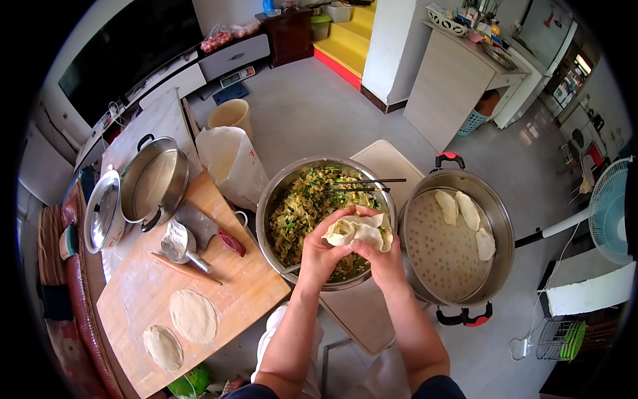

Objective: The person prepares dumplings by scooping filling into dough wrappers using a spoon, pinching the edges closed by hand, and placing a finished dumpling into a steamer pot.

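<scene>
Between both hands is a stuffed dumpling [357, 230], its pale dough partly folded and pleated along the top. My left hand [322, 251] grips its left side, thumb pressed on the dough. My right hand [381, 258] pinches the right side, where a bit of filling shows. Right below is a steel bowl [263, 229] of chopped green and yellow filling [298, 207], with dark chopsticks [365, 181] across it. A steamer pot [509, 233] on the right holds three shaped dumplings [468, 211] on a perforated tray [435, 266].
On the left, a wooden board [249, 286] carries two flat dough rounds [193, 316], a thin rolling pin [186, 268] and a metal scoop [178, 243]. Behind it stand a steel pan [156, 183], a lid [103, 209] and a white sack [229, 163]. A fan [610, 209] is at far right.
</scene>
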{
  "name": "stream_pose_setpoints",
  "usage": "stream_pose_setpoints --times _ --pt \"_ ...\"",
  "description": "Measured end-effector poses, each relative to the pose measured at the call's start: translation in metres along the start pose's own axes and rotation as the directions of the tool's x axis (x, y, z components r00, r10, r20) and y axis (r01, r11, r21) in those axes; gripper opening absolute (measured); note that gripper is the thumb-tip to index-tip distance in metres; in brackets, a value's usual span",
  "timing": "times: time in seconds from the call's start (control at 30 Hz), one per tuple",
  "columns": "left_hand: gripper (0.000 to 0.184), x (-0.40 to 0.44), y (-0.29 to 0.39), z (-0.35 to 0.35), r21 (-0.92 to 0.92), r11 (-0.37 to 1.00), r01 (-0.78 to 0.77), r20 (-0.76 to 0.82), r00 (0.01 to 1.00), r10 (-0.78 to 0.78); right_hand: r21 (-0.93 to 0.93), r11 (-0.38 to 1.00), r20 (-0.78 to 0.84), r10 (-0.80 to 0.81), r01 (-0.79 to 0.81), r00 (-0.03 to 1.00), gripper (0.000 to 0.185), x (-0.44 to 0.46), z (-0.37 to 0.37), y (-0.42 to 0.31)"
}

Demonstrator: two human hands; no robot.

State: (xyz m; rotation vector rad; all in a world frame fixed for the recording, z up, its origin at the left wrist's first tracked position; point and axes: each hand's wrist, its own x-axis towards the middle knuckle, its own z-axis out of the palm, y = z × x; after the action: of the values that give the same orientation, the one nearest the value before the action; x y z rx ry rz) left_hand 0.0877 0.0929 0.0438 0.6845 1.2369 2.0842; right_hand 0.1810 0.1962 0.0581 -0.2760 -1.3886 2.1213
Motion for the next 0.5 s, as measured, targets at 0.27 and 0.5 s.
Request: stream_pose_setpoints --times 0.27,0.5 --pt "0.058 -0.002 -0.010 0.006 -0.391 0.917 0.075 0.015 0.997 -0.076 -0.194 0.980 0.013 -0.037 0.039 0.999 0.069 0.004 -0.008 0.002" --pt "0.049 -0.002 0.000 0.000 -0.300 0.950 0.089 0.033 0.996 -0.083 -0.812 0.327 0.315 -0.451 0.483 0.835 0.045 0.008 -0.003 -0.046"
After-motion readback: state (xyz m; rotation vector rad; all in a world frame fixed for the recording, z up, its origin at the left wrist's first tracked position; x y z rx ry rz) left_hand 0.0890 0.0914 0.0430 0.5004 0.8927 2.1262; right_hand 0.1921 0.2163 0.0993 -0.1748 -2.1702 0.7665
